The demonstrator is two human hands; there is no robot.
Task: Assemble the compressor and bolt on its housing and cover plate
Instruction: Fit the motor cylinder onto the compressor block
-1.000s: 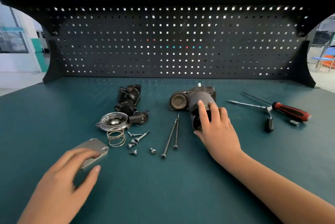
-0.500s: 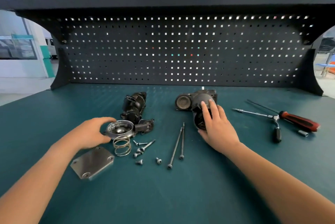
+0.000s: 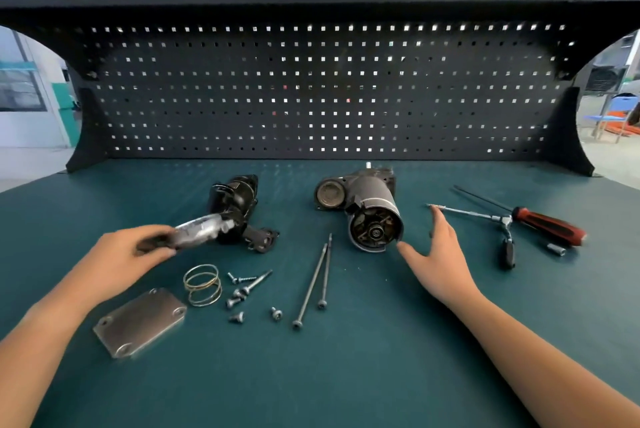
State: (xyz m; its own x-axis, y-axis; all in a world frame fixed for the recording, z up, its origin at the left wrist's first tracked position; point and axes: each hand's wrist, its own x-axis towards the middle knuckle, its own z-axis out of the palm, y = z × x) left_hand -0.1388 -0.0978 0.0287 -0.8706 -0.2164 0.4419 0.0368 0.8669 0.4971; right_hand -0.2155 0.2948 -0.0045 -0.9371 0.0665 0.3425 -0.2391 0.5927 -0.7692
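Both hands are held low over the teal-covered table (image 3: 346, 375). A shiny round metal dish (image 3: 199, 235), blurred, is gripped at its left edge by the left hand (image 3: 135, 254). It is held tilted and clear of the table, in front of a black moulded compressor body (image 3: 235, 202) lying just beyond that hand. The right hand (image 3: 440, 265) is spread wide and nothing is held in it. Its thumb is placed just beside the open rim of a dark grey cylindrical motor housing (image 3: 374, 216), which lies on its side to the left of that hand; whether contact is made cannot be told. Between the hands two long thin steel bolts (image 3: 310, 285) are laid side by side. Nearer than the left hand a brass-coloured coil spring (image 3: 202, 284), a flat rectangular grey metal cover plate (image 3: 140, 322) and several small loose screws (image 3: 239, 294) are spread out. To the right of the right hand a red-handled screwdriver (image 3: 549, 226), a slim metal ratchet wrench (image 3: 506, 219) and a small silver socket (image 3: 556, 249) are laid.
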